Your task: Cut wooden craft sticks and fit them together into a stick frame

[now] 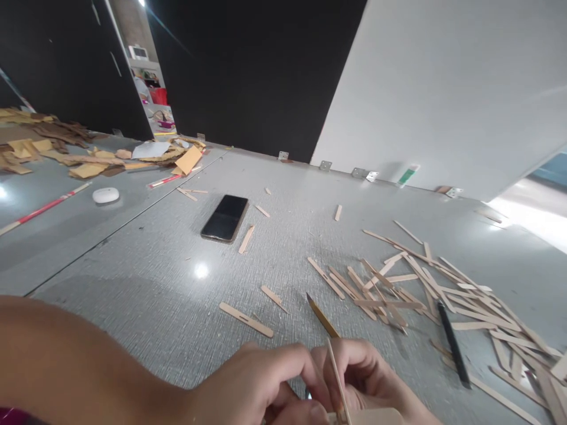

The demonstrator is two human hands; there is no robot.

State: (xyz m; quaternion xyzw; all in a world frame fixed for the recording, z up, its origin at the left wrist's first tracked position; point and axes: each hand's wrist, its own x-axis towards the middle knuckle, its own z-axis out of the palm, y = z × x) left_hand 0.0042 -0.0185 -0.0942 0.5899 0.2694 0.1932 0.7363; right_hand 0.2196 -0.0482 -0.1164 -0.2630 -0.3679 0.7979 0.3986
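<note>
In the head view, both hands meet at the near edge of the grey desk (pixel 283 248). The left hand (pixel 261 389) has its fingers curled in, pinching a thin wooden stick (pixel 336 378) that stands nearly upright between the two hands. The right hand (pixel 372 378) is closed beside it, fingers folded around a knife whose yellowish blade (pixel 322 317) points up and away over the desk; what else the palm holds is cut off by the frame. A light wooden piece (pixel 376 416) sits just under the hands at the very bottom. Toward the right edge lies a loose heap of sticks (pixel 425 289), with a black pen (pixel 454 344) among them. Near the middle rests a dark phone (pixel 225 218), a few single sticks around it. At the far left corner are cardboard scraps (pixel 66 147) and a small white case (pixel 106 195).
</note>
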